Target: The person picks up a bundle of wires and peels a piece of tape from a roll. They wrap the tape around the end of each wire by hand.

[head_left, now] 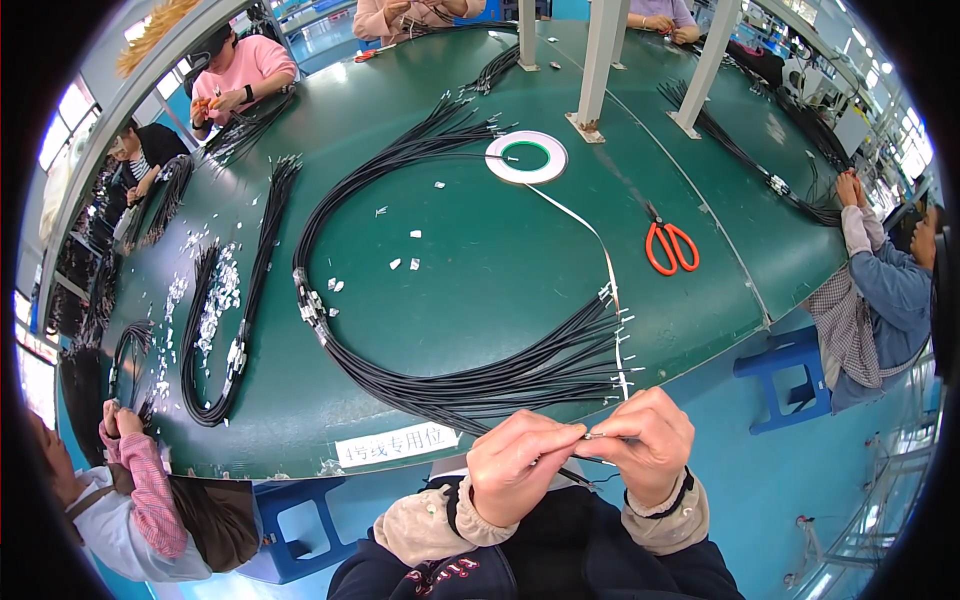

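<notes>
My left hand [520, 462] and my right hand [650, 445] meet just past the near edge of the green table [500, 260]. Both pinch the end of one thin black cable [598, 436] between thumb and fingertips, around a small metal tip. A strip of white tape [607, 262] runs from a white tape roll [526, 157] down toward my right hand. A big curved bundle of black cables [420, 390] lies on the table in front of me, its ends fanned out near my hands.
Orange-handled scissors [671, 246] lie right of centre. More cable bundles [225, 350] and small white scraps [212, 300] cover the left side. White posts [600, 60] stand at the back. Other people sit around the table; a blue stool [785, 375] is at the right.
</notes>
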